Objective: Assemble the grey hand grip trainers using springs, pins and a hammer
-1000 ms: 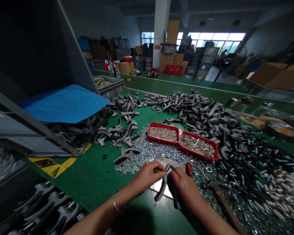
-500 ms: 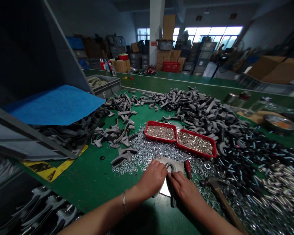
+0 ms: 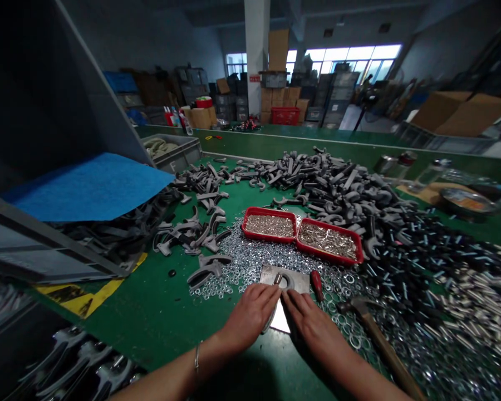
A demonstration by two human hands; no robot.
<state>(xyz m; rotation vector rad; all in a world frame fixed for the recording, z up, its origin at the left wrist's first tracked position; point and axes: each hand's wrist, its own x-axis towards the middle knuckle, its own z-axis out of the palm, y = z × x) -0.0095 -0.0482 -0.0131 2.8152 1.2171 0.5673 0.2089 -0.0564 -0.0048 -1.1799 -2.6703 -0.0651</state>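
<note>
grey part (image 3: 288, 278) on steel plate (image 3: 303, 282) | l hand (image 3: 253, 314), r hand (image 3: 313, 324) over it | grip both: can't tell

Our left hand (image 3: 250, 314) and right hand (image 3: 313, 324) lie side by side on a plate (image 3: 301, 283); two trays (image 3: 297, 227) sit behind it; a hammer (image 3: 382, 345) lies to our right.

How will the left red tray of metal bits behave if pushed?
Probably heavy for its size: the left red tray is filled with small metal parts. It borders loose washers, so it may plough them; tipped, contents likely spill.
</note>
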